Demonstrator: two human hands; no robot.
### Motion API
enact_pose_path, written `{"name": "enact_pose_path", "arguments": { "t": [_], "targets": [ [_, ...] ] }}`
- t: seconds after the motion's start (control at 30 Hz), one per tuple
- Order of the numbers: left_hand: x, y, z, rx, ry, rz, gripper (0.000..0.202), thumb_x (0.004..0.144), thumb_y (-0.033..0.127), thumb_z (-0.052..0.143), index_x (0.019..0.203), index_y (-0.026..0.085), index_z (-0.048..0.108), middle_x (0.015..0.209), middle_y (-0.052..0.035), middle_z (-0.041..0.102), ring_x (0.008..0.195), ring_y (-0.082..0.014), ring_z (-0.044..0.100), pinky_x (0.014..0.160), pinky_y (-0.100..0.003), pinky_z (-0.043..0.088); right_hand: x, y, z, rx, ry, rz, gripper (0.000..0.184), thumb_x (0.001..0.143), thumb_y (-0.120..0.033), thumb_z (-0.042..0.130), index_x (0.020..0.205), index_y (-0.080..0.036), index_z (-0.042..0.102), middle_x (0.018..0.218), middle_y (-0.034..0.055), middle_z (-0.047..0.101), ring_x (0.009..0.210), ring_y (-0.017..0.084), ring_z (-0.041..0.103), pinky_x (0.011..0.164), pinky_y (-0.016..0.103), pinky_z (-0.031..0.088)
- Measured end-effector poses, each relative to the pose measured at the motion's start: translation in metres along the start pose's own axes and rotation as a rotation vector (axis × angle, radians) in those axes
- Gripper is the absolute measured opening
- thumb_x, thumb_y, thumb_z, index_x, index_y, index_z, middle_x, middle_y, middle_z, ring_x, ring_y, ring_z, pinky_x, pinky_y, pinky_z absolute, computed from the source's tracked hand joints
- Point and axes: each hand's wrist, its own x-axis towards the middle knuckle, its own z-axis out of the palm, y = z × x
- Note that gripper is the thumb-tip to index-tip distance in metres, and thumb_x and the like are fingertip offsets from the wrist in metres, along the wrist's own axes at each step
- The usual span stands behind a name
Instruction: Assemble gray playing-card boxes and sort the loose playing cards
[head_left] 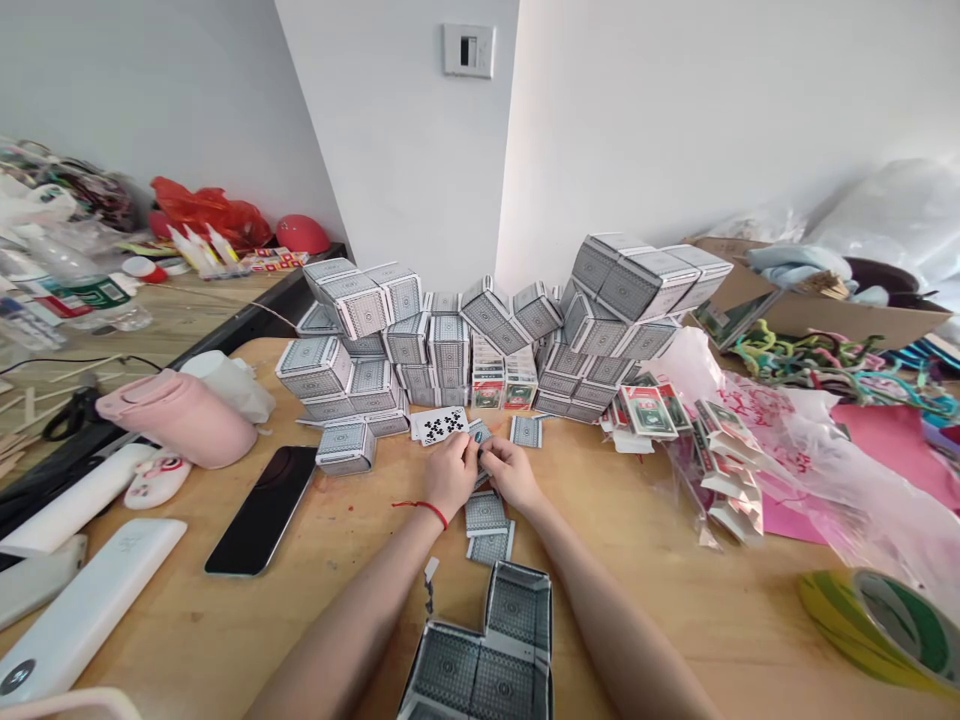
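Note:
In the middle of the table, my left hand point(452, 472) and my right hand point(513, 474) meet with fingers pinched together on a grey-backed playing card point(478, 431). The fingers partly cover this card. A red string bracelet point(431, 512) circles my left wrist. Just beyond my left hand lies a face-up club card point(444, 425). One face-down card point(526, 431) rests past my right hand. Between my forearms are more face-down cards point(487, 513). Closest to me sits a block of folded-card boxes point(480, 660).
Stacked folded-card boxes point(360, 385) line the back of the table, with card packs point(502, 385) among them. A black phone point(262, 510), pink case point(176, 418) and white power bank point(94, 610) lie left. Card packs point(651, 410), a plastic bag point(810, 440) and tape point(877, 630) occupy the right.

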Motion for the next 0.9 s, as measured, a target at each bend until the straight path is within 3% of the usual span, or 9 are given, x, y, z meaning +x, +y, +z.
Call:
{"name": "enact_pose_path", "arguments": {
  "t": [0.13, 0.6, 0.77, 0.9],
  "targets": [
    [0.001, -0.005, 0.004, -0.088, -0.005, -0.067, 0.027, 0.083, 0.027, 0.035, 0.06, 0.018, 0.045, 0.057, 0.0, 0.046, 0.056, -0.0127, 0.043, 0.053, -0.023, 0.027, 0.001, -0.001, 0.0, 0.06, -0.055, 0.077, 0.008, 0.067, -0.026, 0.046, 0.064, -0.019, 0.047, 0.041, -0.0085, 0.038, 0.032, 0.006, 0.033, 0.032, 0.018, 0.024],
    [0.01, -0.008, 0.003, -0.333, -0.035, -0.227, 0.028, 0.077, 0.031, 0.042, 0.052, 0.018, 0.038, 0.05, 0.0041, 0.039, 0.05, -0.0102, 0.037, 0.049, -0.022, 0.026, 0.0, -0.008, -0.008, 0.176, -0.162, 0.086, 0.011, 0.064, -0.021, 0.045, 0.07, -0.018, 0.054, 0.047, -0.0067, 0.049, 0.032, 0.007, 0.04, 0.033, 0.018, 0.029],
    [0.011, -0.01, 0.002, -0.387, -0.015, -0.257, 0.03, 0.077, 0.031, 0.042, 0.051, 0.018, 0.034, 0.05, 0.0044, 0.036, 0.05, -0.0096, 0.035, 0.049, -0.021, 0.026, 0.001, -0.004, -0.009, 0.263, -0.223, 0.077, 0.015, 0.065, -0.021, 0.049, 0.077, -0.016, 0.057, 0.054, -0.0038, 0.055, 0.038, 0.008, 0.047, 0.038, 0.019, 0.035],
    [0.011, -0.01, 0.0, -0.402, 0.021, -0.292, 0.029, 0.079, 0.031, 0.039, 0.054, 0.017, 0.035, 0.052, 0.0043, 0.037, 0.051, -0.0094, 0.036, 0.049, -0.02, 0.028, 0.003, 0.003, -0.008, 0.309, -0.202, 0.064, 0.014, 0.067, -0.024, 0.054, 0.078, -0.016, 0.057, 0.058, -0.0029, 0.056, 0.043, 0.008, 0.049, 0.046, 0.021, 0.039]
  ]
}}
